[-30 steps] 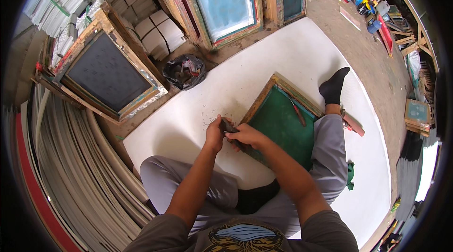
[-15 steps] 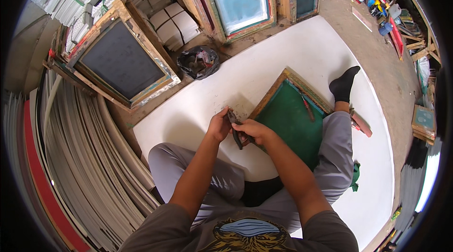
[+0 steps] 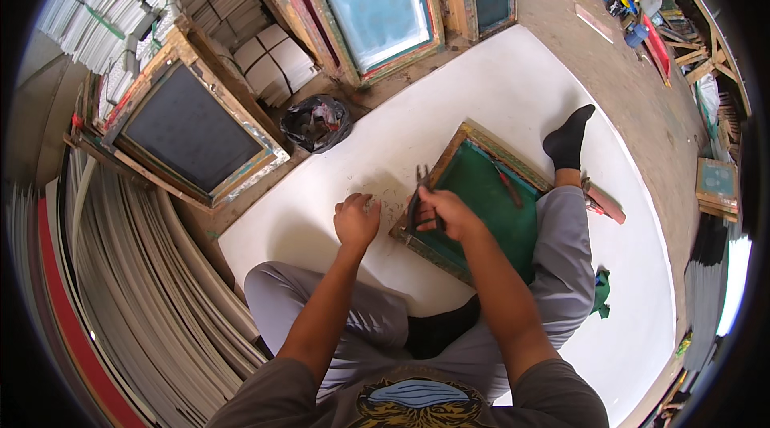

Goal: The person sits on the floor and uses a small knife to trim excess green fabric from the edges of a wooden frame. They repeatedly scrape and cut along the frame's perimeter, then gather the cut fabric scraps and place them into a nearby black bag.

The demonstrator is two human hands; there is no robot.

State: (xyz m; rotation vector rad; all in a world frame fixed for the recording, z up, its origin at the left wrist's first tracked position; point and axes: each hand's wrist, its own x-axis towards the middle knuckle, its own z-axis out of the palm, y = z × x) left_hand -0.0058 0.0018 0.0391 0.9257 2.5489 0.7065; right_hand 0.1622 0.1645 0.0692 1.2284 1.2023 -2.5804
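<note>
My right hand (image 3: pixel 449 213) grips a pair of dark pliers (image 3: pixel 422 179), its jaws apart and pointing away from me, over the near left corner of a wooden screen frame (image 3: pixel 497 139). Green mesh (image 3: pixel 481 195) fills that frame, and a slim red-handled tool (image 3: pixel 508 186) lies across it. To the left, my left hand (image 3: pixel 357 223) is low over the white board (image 3: pixel 321 187), back of the hand up and fingers curled. Whatever its fingertips hold, if anything, is hidden. Small thin bits (image 3: pixel 389 194), too tiny to name, are scattered beside it.
A black plastic bag (image 3: pixel 315 123) with scraps stands at the board's far edge. More framed screens (image 3: pixel 192 127) lean behind it. Stacked sheets (image 3: pixel 160 267) rise on the left. By my socked foot (image 3: pixel 569 139) lies a red tool (image 3: pixel 603 202); a green cloth scrap (image 3: pixel 601 294) is nearer.
My hands have come apart: the left moved left and down toward the board, the right moved right with the pliers, whose jaws now point away from me. The whole view has shifted slightly.
</note>
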